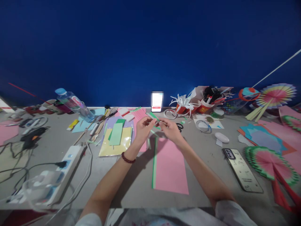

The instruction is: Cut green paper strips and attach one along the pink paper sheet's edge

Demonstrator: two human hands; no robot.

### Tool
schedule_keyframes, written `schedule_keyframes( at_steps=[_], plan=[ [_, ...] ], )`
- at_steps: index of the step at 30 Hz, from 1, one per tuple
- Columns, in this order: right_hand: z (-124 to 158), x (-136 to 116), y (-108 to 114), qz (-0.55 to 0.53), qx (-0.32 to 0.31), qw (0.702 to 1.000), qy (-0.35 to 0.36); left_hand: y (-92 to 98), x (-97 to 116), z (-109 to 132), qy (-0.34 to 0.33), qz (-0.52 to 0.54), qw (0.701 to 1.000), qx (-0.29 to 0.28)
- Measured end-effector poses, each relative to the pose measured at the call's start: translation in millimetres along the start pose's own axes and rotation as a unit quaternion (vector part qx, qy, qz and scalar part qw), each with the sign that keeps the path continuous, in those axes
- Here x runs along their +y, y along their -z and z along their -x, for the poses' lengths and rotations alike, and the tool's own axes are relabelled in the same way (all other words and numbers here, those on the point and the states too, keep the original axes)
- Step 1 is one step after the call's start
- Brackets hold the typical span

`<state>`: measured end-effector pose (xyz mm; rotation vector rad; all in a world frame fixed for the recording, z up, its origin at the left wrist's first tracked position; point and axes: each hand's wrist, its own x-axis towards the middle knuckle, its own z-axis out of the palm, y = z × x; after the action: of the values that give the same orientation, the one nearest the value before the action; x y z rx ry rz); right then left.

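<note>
Both hands are up over the middle of the surface, fingertips nearly meeting. Left hand point(143, 125) and right hand point(171, 129) each pinch one end of a thin green paper strip point(155, 117), so both are clamped on it, held just above the surface behind the pink sheet point(169, 165).

Step looks like folding or creasing the strip, though the fold itself is too small to make out. A clean crease would need both pinches kept tight and the strip edges square.

The pink sheet lies flat in front of the person, with a green band along its left edge. To its left is a stack of yellow and green paper point(115, 140).

The grey surface point(202, 175) is cluttered:
- power strip point(63, 172) and cables on the left
- water bottle point(74, 104) lying tilted at the back left
- phone point(242, 169) flat on the right
- folded paper fans point(268, 161) at the right edge
- red cups point(199, 106) stuffed with tools at the back

The wall behind is dark blue.
</note>
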<state>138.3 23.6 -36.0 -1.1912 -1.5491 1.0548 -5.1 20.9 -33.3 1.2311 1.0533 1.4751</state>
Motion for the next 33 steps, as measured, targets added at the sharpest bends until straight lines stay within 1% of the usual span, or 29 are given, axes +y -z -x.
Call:
schedule_keyframes(
  at_steps=[6, 14, 19, 22, 24, 28, 33],
  plan=[
    [2.1, -3.7, 2.1, 0.031, -0.013, 0.999, 0.013, -0.8, 4.7, 1.7, 0.000, -0.009, 1.000, 0.019],
    [1.1, -1.7, 1.8, 0.025, -0.033, 0.999, 0.003, 1.7, 3.0, -0.2, 0.013, -0.010, 1.000, 0.025],
    [0.0, 1.1, 2.5, 0.041, -0.033, 0.999, 0.005, 3.1, 5.6, -0.8, 0.021, -0.020, 1.000, 0.004],
    [-1.1, 4.2, 1.8, 0.027, -0.029, 0.999, 0.000, 3.3, 5.9, -2.1, 0.019, -0.038, 0.999, -0.026],
    [-1.6, 6.2, 1.2, 0.018, -0.029, 0.999, 0.002, 3.4, 5.2, -2.9, 0.025, -0.049, 0.998, -0.034],
    [-1.5, 7.5, 1.0, 0.016, -0.038, 0.999, 0.004, 3.2, 4.0, -2.7, 0.022, -0.079, 0.997, -0.009],
    [-1.6, 6.1, 2.6, 0.050, -0.038, 0.998, 0.025, 2.3, 5.2, 0.3, 0.020, -0.093, 0.995, 0.007]
  ],
)
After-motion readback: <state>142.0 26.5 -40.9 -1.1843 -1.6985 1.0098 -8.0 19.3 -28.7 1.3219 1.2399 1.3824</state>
